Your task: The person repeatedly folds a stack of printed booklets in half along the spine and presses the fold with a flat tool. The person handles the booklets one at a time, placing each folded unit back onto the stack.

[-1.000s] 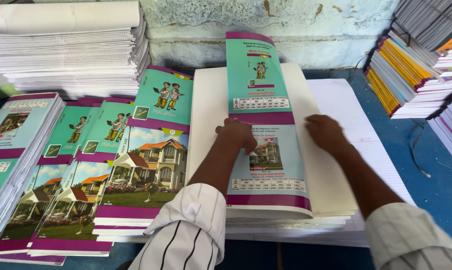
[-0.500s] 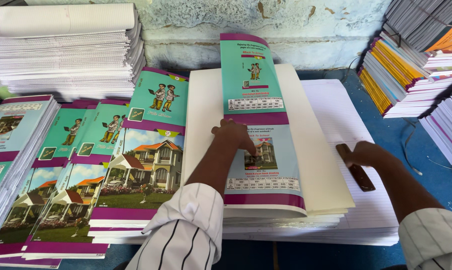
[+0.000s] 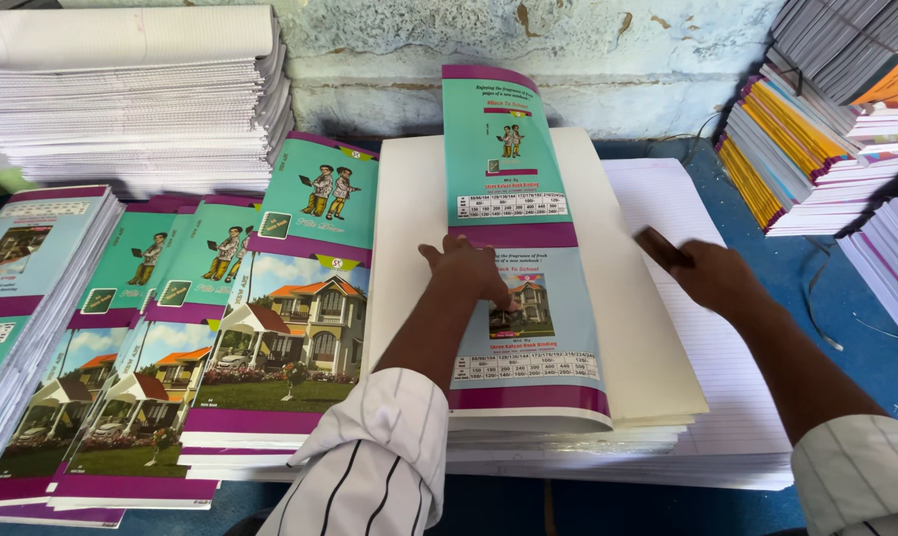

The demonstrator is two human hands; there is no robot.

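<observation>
My left hand (image 3: pixel 466 270) reaches in from six o'clock and lies flat, fingers spread, on the cover (image 3: pixel 521 248), which rests at the middle of the cream sheets (image 3: pixel 409 218); my right arm comes in from four o'clock, its hand (image 3: pixel 715 278) curled over the lined paper (image 3: pixel 727 367). Half a second ago that hand sat lower with the stick flat on the paper at three o'clock; it has now slid toward the cover. Its fingers are closed around the dark stick (image 3: pixel 661 246).
</observation>
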